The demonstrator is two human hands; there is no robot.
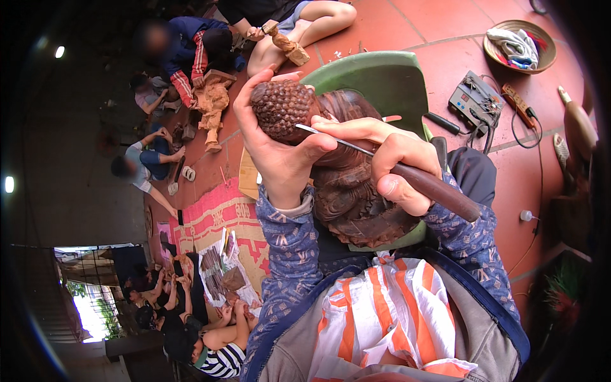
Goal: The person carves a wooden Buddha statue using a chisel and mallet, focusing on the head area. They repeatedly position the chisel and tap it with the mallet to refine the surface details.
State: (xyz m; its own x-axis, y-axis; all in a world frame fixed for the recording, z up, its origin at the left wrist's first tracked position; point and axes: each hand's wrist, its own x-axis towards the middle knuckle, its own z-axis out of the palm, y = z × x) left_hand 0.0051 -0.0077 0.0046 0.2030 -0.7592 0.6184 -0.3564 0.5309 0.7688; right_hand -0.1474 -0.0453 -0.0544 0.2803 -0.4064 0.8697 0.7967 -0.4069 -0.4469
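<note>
A dark brown carved wooden statue lies tilted in front of me, its head covered in small round curls and pointing to the upper left. My left hand cups that head, fingers round the far side and thumb stretched toward the blade. In my right hand is a carving chisel with a thick brown wooden handle. Its thin metal blade runs left past my left thumb, and the tip is at the edge of the curls, by the face side. The statue's face is mostly hidden by my hands.
Behind the statue stands a green plastic seat or tub. To the right are a grey control box with cables, a power strip and a woven basket with cloths. Other people with carvings sit at left, near a red-patterned mat.
</note>
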